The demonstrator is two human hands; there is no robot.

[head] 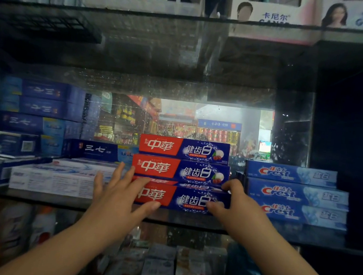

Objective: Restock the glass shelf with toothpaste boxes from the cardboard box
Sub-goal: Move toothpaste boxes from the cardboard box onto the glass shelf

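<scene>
- Gripping the right end of the bottom toothpaste box (187,200), the right hand (234,202) has its thumb on the front face and its fingers curled over the top edge.
- Left hand (122,189) is at the left end of the same box, fingers spread and mostly straight. Index lies over the top edge and thumb is at the lower front edge; it looks like a flat press, not a wrap.
- That box sits at frame centre on the glass shelf (314,235), just behind the front edge, at the base of a stack of red-and-blue toothpaste boxes (182,160).
- Stack is slightly stepped, with the upper boxes set further back.
- Crest boxes (294,193), light blue, stacked three high, just right of the stack. The right hand's knuckles are close to them.
- White boxes (58,177) lie flat left of centre, next to the left hand.
- Dark blue boxes (41,107) are piled higher at mid left.
- Back panel (200,126) shows bright shop aisles; mirror or clear glass, cannot tell.
- Upper glass shelf (145,13) runs across the top of the frame and carries white display cartons (275,19).
- Lower-level goods (161,268) at the bottom of the frame are blurred.
- Lighting is dim and the far right of the frame is dark.
</scene>
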